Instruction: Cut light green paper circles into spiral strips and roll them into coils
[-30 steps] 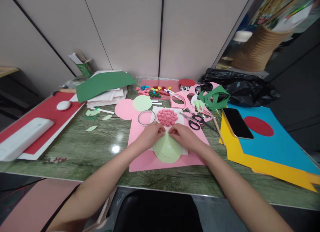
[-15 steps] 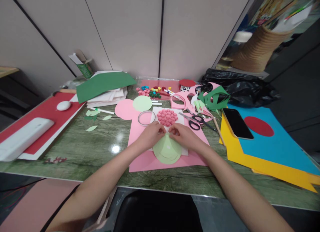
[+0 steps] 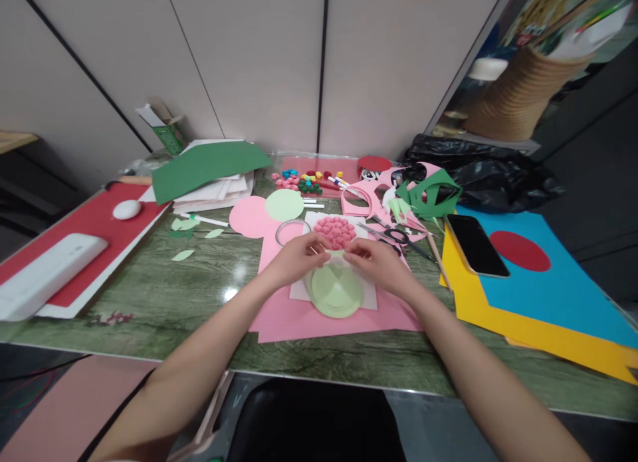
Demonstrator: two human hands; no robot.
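Observation:
My left hand [image 3: 295, 257] and my right hand [image 3: 377, 261] both pinch the upper edge of a light green paper shape [image 3: 337, 290], which curls up off the table. It hangs over a white card [image 3: 369, 297] lying on a pink sheet [image 3: 304, 319]. Just beyond my fingers, a cluster of small pink paper rolls [image 3: 335, 231] sits on the same white card. A clear ring [image 3: 288, 231] lies close to my left hand.
Scissors [image 3: 399, 236] and a wooden stick [image 3: 436, 252] lie to the right of my hands. A phone [image 3: 475, 245] rests on blue and yellow sheets [image 3: 563, 296]. Green paper [image 3: 209, 166], paper leaves [image 3: 183, 254], coloured beads [image 3: 304, 181] and a white device [image 3: 44, 272] lie further off.
Both hands have lifted the top of the green shape up and away from me, so that it curls instead of lying flat. The pink sheet has shifted a little.

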